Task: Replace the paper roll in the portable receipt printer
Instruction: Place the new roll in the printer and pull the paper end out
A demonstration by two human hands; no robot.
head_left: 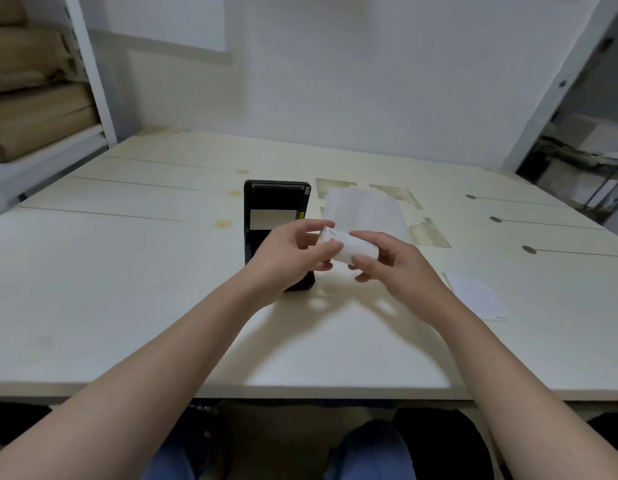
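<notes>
Above the middle of the surface point(127, 289), I am gripping the paper roll point(349, 249) in both hands point(290, 252) point(392, 263), beside the printer point(276, 202), risking it unspooling if my fingertips slip.

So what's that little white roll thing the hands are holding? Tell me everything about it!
The small white paper roll is a short cylinder, apparently wrapped, with a small red mark near its left end. It lies sideways, tilted, in the air above the pale table. The left hand pinches its left end; the right hand grips its right end.
</notes>
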